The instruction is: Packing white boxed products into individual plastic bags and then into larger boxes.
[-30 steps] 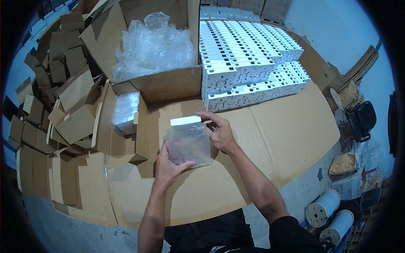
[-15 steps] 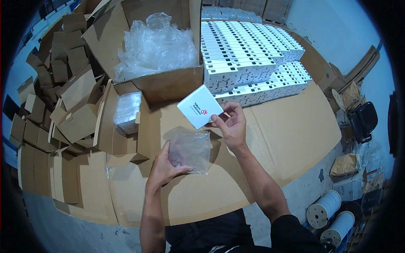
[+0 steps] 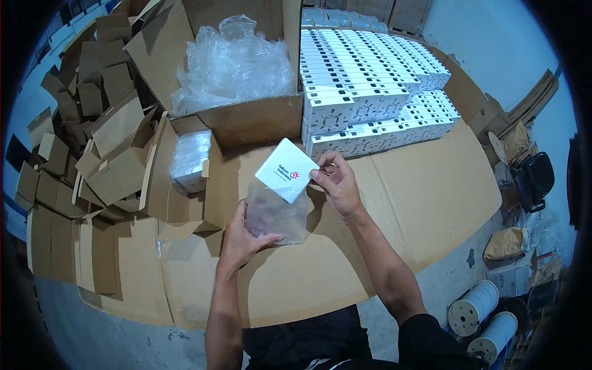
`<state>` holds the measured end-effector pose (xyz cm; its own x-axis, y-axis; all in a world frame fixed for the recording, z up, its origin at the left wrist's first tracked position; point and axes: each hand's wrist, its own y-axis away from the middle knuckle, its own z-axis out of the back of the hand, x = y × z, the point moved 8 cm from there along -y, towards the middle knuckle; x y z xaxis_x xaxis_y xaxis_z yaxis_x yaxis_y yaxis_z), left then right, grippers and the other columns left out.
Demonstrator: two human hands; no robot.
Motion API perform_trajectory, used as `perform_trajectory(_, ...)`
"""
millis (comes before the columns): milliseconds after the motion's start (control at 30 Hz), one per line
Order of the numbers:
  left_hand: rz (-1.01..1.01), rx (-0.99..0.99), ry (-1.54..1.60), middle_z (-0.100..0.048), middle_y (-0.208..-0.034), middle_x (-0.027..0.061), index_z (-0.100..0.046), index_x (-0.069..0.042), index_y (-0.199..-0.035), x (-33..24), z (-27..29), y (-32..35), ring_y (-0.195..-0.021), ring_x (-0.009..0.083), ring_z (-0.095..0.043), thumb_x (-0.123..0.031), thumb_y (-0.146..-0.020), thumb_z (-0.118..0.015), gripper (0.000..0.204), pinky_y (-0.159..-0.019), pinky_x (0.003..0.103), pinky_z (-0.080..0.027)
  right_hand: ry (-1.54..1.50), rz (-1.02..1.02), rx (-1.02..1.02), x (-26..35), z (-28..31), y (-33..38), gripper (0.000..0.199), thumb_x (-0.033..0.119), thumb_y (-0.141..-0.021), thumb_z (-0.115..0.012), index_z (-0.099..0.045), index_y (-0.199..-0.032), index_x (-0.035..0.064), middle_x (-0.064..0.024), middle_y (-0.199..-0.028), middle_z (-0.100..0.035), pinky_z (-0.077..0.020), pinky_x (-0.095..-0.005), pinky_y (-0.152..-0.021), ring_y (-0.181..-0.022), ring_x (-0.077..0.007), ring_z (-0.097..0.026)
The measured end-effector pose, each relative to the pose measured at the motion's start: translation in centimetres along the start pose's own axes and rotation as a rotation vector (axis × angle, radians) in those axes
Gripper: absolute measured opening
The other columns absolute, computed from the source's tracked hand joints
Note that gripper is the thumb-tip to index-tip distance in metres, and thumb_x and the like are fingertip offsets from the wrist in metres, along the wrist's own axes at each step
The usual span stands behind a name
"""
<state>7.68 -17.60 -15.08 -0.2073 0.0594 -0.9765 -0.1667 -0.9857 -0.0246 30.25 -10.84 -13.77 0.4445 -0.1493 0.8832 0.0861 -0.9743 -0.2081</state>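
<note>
above the bench (image 3: 431,185), your right hand (image 3: 336,185) pinches the white square box (image 3: 287,169), tilted just over the clear plastic bag (image 3: 274,216) that your left hand (image 3: 243,237) grips from below.

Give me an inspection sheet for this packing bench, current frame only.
Surface: cardboard-covered table, flattened sheets overlapping.
Job's things: white square device tilted above a clear plastic bag.
Clutter: open carton full of crumpled plastic wrap; wrapped bundle beside it; pile of folded cardboard inserts on the left.
Grippers: right hand pinches the device's edge; left hand holds the bag.
Cables: two white spools on the floor.
Surroundings: stacked rows of white boxes; dark chair at right.
</note>
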Motion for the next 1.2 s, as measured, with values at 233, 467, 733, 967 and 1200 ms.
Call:
perform_trajectory(233, 0.028, 0.025, 0.023, -0.066, -0.122, 0.0135, -0.051, -0.002, -0.130, 0.6, -0.3, 0.1, -0.112, 0.0216, -0.064, -0.014, -0.062, -0.096, 0.083, -0.096, 0.037, -0.053, 0.067, -0.041, 0.065, -0.5, -0.6, 0.1, 0.022, 0.004, -0.093, -0.069, -0.052, -0.106, 0.0060, -0.0016, -0.097, -0.057, -0.0531, -0.0260, -0.080, -0.092, -0.0101, -0.059)
perform_trajectory(467, 0.012, 0.031, 0.122, -0.065, -0.118, 0.0131, -0.052, -0.001, -0.129, 0.3, -1.1, 0.0, -0.113, 0.0204, -0.062, -0.014, -0.065, -0.095, 0.078, -0.094, 0.036, -0.054, 0.101, -0.170, 0.137, -1.7, -1.1, 0.4, 0.019, 0.002, -0.094, -0.066, -0.052, -0.106, 0.0072, -0.0033, -0.102, -0.057, -0.0496, -0.0274, -0.086, -0.095, -0.0105, -0.058)
perform_trajectory(733, 0.094, -0.066, 0.300, -0.067, -0.114, 0.0095, -0.054, 0.004, -0.128, 1.3, -0.7, -0.3, -0.102, 0.0137, -0.064, -0.010, -0.097, -0.069, 0.037, -0.090, 0.029, -0.052, 0.173, -0.118, 0.175, -1.4, -1.6, 0.4, 0.010, 0.000, -0.093, -0.064, -0.055, -0.097, 0.0045, -0.0063, -0.101, -0.063, -0.0487, -0.0276, -0.089, -0.096, -0.0115, -0.059)
perform_trajectory(967, 0.078, -0.081, 0.316, -0.068, -0.111, 0.0093, -0.055, 0.004, -0.127, 1.4, -1.6, -0.4, -0.101, 0.0124, -0.064, -0.011, -0.098, -0.068, 0.035, -0.091, 0.028, -0.052, 0.217, -0.135, 0.237, -1.9, -2.3, 0.3, 0.006, 0.005, -0.098, -0.063, -0.060, -0.101, 0.0004, -0.0111, -0.109, -0.068, -0.0525, -0.0290, -0.089, -0.103, -0.0140, -0.062)
perform_trajectory(1200, 0.052, -0.197, 0.402, -0.069, -0.111, 0.0119, -0.053, 0.002, -0.129, 1.1, -1.0, -0.9, -0.102, 0.0137, -0.065, -0.015, -0.100, -0.067, 0.037, -0.092, 0.028, -0.052, 0.241, -0.276, 0.124, -1.9, -1.8, 1.0, 0.034, 0.017, -0.100, -0.066, -0.062, -0.126, -0.0042, -0.0105, -0.113, -0.070, -0.0535, -0.0284, -0.087, -0.102, -0.0137, -0.065)
